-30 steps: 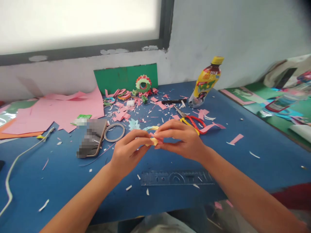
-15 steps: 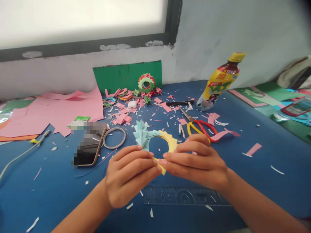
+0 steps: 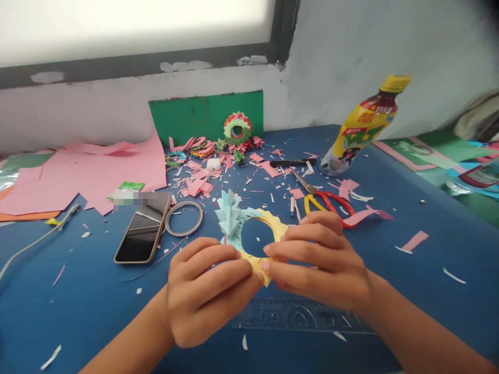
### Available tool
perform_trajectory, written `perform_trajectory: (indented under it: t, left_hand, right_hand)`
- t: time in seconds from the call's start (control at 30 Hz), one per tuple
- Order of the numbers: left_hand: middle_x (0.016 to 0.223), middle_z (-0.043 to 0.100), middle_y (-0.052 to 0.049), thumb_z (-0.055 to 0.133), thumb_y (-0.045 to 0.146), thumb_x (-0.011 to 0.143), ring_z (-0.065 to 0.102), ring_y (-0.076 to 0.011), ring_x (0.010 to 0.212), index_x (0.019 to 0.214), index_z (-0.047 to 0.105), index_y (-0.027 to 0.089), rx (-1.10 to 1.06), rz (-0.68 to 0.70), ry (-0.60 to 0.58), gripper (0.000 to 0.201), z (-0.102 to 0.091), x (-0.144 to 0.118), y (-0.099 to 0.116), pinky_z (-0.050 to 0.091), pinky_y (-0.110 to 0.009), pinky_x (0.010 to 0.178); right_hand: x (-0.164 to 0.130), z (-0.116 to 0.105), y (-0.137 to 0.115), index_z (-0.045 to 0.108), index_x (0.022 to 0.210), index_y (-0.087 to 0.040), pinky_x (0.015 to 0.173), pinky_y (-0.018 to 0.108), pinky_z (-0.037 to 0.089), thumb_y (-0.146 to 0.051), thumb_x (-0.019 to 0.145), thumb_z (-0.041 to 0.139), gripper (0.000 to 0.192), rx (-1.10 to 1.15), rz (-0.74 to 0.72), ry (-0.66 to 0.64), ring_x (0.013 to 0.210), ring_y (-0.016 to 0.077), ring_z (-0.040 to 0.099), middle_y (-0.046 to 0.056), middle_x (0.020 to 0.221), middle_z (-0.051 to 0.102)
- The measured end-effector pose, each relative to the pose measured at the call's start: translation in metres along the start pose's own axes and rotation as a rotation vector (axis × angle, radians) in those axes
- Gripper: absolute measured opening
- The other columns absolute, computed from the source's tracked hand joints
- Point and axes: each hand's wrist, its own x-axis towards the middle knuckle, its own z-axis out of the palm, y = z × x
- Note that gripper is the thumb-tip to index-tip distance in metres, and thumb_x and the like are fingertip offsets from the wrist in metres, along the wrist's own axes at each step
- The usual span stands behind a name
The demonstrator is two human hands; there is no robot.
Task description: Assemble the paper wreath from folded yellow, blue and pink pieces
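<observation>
A folded-paper ring (image 3: 277, 224), part light blue and part yellow, is held up above the blue table between both hands. On its upper left stands a spiky light-blue paper piece (image 3: 228, 212). My left hand (image 3: 212, 285) pinches the lower left of the ring, where blue meets yellow. My right hand (image 3: 323, 262) grips the yellow lower right side, its thumb and fingertips pressed on the folds. Fingers of both hands hide parts of the ring's lower edge. Beneath the hands lies a clear plastic ruler (image 3: 304, 315).
Behind the hands lie scissors (image 3: 331, 202), a roll of tape (image 3: 184, 218), a phone (image 3: 142, 228) and a black pen (image 3: 292, 162). A drink bottle (image 3: 362, 127) stands back right. Pink paper sheets (image 3: 89, 174) cover the back left. A finished-looking paper ring (image 3: 245, 124) leans on a green board (image 3: 175, 119).
Both hands still hold the paper ring, with small shifts of the fingers along its lower edge. More of the ring's round opening shows. The view has shifted slightly.
</observation>
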Motion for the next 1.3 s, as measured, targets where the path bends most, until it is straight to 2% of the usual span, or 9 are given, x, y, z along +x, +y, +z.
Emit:
perform_trajectory:
  t: [0.13, 0.23, 0.37, 0.57, 0.73, 0.83, 0.97, 1.13, 1.3]
  left_hand:
    - [0.074, 0.067, 0.002, 0.052, 0.012, 0.086, 0.061, -0.0100, 0.075, 0.083, 0.063, 0.015, -0.005, 0.021, -0.032, 0.011, 0.000, -0.001, 0.000, 0.050, -0.025, 0.066]
    - [0.075, 0.067, 0.001, 0.049, 0.012, 0.087, 0.061, -0.0101, 0.075, 0.083, 0.063, 0.014, -0.013, 0.017, 0.017, 0.015, 0.001, -0.002, 0.000, 0.050, -0.025, 0.066]
    - [0.074, 0.066, 0.002, 0.049, 0.012, 0.087, 0.060, -0.0094, 0.073, 0.078, 0.064, 0.014, -0.005, 0.058, 0.090, 0.018, 0.002, -0.002, -0.001, 0.050, -0.024, 0.066]
    - [0.072, 0.067, 0.002, 0.054, 0.011, 0.084, 0.061, -0.0092, 0.072, 0.075, 0.066, 0.015, 0.010, 0.096, 0.122, 0.015, 0.000, -0.002, 0.000, 0.051, -0.023, 0.067]
    - [0.072, 0.067, 0.002, 0.054, 0.011, 0.083, 0.061, -0.0091, 0.072, 0.075, 0.066, 0.015, 0.005, 0.113, 0.152, 0.015, 0.000, -0.002, 0.000, 0.053, -0.023, 0.068]
    - [0.075, 0.068, 0.002, 0.052, 0.012, 0.085, 0.063, -0.0100, 0.075, 0.079, 0.066, 0.016, 0.001, 0.045, 0.075, 0.016, -0.005, -0.001, 0.004, 0.054, -0.024, 0.070]
    - [0.083, 0.069, 0.000, 0.049, 0.013, 0.087, 0.064, -0.0128, 0.083, 0.093, 0.064, 0.017, -0.033, -0.104, -0.028, 0.017, -0.011, -0.002, 0.010, 0.056, -0.025, 0.072]
    - [0.082, 0.069, 0.001, 0.052, 0.011, 0.086, 0.063, -0.0108, 0.081, 0.092, 0.064, 0.015, -0.058, -0.054, 0.035, 0.015, -0.009, -0.001, 0.009, 0.054, -0.023, 0.077]
    - [0.082, 0.070, 0.002, 0.056, 0.010, 0.082, 0.064, -0.0103, 0.082, 0.088, 0.066, 0.015, -0.040, -0.033, -0.027, 0.011, -0.013, 0.003, 0.009, 0.054, -0.023, 0.081]
  right_hand:
    - [-0.001, -0.001, 0.000, 0.062, 0.081, -0.026, 0.078, 0.031, 0.038, -0.015, 0.073, 0.067, 0.014, -0.088, -0.021, 0.019, 0.077, 0.0099, 0.054, -0.007, 0.080, 0.068]
    - [-0.001, -0.002, -0.002, 0.062, 0.081, -0.026, 0.078, 0.031, 0.037, -0.015, 0.074, 0.066, 0.013, -0.092, -0.019, 0.024, 0.076, 0.0098, 0.054, -0.007, 0.080, 0.068]
    - [0.000, -0.002, -0.003, 0.062, 0.083, -0.022, 0.077, 0.031, 0.038, -0.019, 0.080, 0.060, 0.005, 0.043, 0.016, 0.014, 0.078, 0.0106, 0.054, -0.004, 0.080, 0.068]
    - [0.002, 0.001, -0.007, 0.063, 0.085, -0.021, 0.077, 0.031, 0.039, -0.021, 0.085, 0.054, 0.009, 0.273, 0.119, 0.054, 0.078, 0.0114, 0.054, -0.002, 0.077, 0.067]
    - [0.002, -0.001, -0.009, 0.064, 0.085, -0.025, 0.078, 0.032, 0.038, -0.022, 0.083, 0.056, 0.008, 0.113, 0.099, 0.073, 0.077, 0.0119, 0.054, -0.003, 0.078, 0.067]
    - [0.001, -0.002, -0.008, 0.064, 0.088, -0.025, 0.080, 0.033, 0.037, -0.023, 0.084, 0.056, 0.009, 0.055, 0.091, 0.072, 0.077, 0.0119, 0.054, -0.003, 0.078, 0.067]
    - [0.000, -0.003, -0.006, 0.063, 0.088, -0.024, 0.076, 0.032, 0.040, -0.021, 0.086, 0.053, 0.011, 0.120, 0.123, 0.097, 0.077, 0.0123, 0.054, -0.002, 0.079, 0.066]
    - [0.004, -0.005, -0.007, 0.063, 0.084, -0.021, 0.076, 0.032, 0.040, -0.021, 0.086, 0.053, 0.010, 0.128, 0.124, 0.103, 0.075, 0.0115, 0.054, -0.002, 0.073, 0.065]
    - [0.005, -0.005, -0.010, 0.063, 0.079, -0.021, 0.077, 0.031, 0.038, -0.023, 0.086, 0.053, 0.012, 0.101, 0.117, 0.104, 0.072, 0.0102, 0.054, -0.003, 0.070, 0.066]
